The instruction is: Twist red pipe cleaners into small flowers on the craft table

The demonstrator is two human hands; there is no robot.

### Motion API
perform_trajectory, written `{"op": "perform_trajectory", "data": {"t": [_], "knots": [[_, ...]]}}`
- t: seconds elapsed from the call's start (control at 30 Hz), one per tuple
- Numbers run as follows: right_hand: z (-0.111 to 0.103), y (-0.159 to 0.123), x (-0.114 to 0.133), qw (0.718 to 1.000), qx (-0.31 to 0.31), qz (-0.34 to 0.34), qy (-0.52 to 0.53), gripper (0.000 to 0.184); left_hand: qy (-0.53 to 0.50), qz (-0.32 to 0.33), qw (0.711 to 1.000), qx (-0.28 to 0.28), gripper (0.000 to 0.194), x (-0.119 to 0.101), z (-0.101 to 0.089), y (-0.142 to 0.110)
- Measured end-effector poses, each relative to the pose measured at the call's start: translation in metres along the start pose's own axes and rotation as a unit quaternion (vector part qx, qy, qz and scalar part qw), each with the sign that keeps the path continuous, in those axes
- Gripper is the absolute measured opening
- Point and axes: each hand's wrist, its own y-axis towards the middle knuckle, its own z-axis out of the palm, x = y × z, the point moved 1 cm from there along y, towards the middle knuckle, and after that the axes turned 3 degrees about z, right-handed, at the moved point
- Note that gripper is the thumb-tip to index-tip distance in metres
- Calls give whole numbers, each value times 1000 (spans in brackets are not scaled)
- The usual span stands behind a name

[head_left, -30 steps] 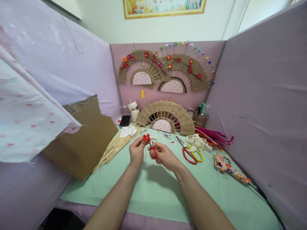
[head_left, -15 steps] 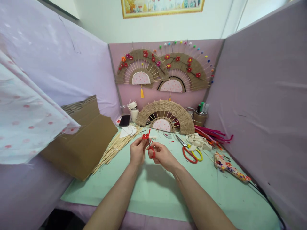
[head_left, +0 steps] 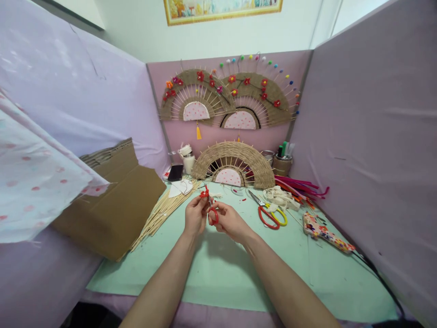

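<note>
1. Single view, taken from my head, facing forward and down over the table [head_left: 232, 282]
2. My left hand [head_left: 194, 217] and right hand [head_left: 231, 221] sit near mid-frame
3. Back panel [head_left: 180, 132] stands beyond, framed picture [head_left: 223, 10] cut by the top edge

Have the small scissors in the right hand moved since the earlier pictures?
Yes, slightly: the small scissors sit farther left, judged against the lowest woven fan.

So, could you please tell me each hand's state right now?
Left hand: closed, holding a red flower.
Right hand: closed, holding small red-handled scissors.
</note>
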Motion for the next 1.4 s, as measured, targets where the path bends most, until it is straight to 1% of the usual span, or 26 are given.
{"op": "perform_trajectory", "data": {"t": [0.3, 0.4, 0.53, 0.6, 0.63, 0.7, 0.73, 0.77, 0.8, 0.83, 0.87, 0.93, 0.97, 1.03, 1.13, 1.2, 1.27, 1.33, 1.37, 1.4], "knots": [[1, 1, -1, 1000, -13, 2, 6, 31, -31, -35, 999, -21, 27, 2, 2, -4], [4, -2, 0, 1000, -24, 0, 10, 32, -32, -28, 999, -21, 26, 5, 1, -4], [5, 0, -1, 999, -35, -2, -13, 32, -33, -11, 999, -32, 25, 9, -2, 2], [-2, 4, -1, 996, -78, -24, -35, 33, -40, 6, 999, -33, 23, 8, -6, 6], [-8, 6, -1, 991, -117, -45, -52, 33, -41, 13, 999, -26, 23, 6, -7, 8], [-24, 9, 3, 965, -216, -99, -111, 35, -34, 25, 999, -17, 22, 3, -9, 11], [-33, 10, 5, 949, -252, -117, -152, 34, -26, 30, 999, -15, 23, 1, -10, 11], [-43, 9, 7, 929, -287, -121, -201, 31, -17, 37, 999, -18, 23, 0, -10, 11], [-53, 7, 9, 901, -320, -118, -268, 29, -7, 45, 999, -21, 24, -1, -9, 11], [-62, 4, 11, 867, -347, -98, -344, 27, 4, 52, 998, -22, 25, -2, -9, 10], [-70, 1, 11, 830, -362, -60, -419, 26, 16, 60, 998, -20, 26, -2, -8, 9], [-83, -5, 10, 764, -363, 36, -532, 28, 43, 75, 996, -10, 27, -2, -6, 7], [-87, -7, 9, 742, -347, 79, -568, 30, 57, 82, 995, -3, 27, -1, -5, 6], [-92, -9, 7, 711, -315, 142, -612, 32, 86, 99, 991, 5, 28, 1, -4, 5], [-95, -8, 6, 692, -286, 182, -638, 27, 124, 121, 985, 2, 28, 2, -6, 5], [-97, -8, 6, 690, -274, 189, -642, 23, 140, 131, 981, -2, 28, 2, -8, 6], [-99, -9, 5, 694, -262, 193, -642, 19, 159, 144, 977, -3, 26, 1, -10, 7], [-100, -9, 5, 702, -266, 179, -636, 16, 179, 160, 971, 1, 24, 1, -12, 7], [-99, -9, 6, 707, -285, 158, -628, 15, 187, 167, 968, 5, 23, 1, -13, 8], [-97, -9, 8, 718, -311, 118, -612, 15, 194, 172, 966, 10, 23, 2, -13, 8]]}}
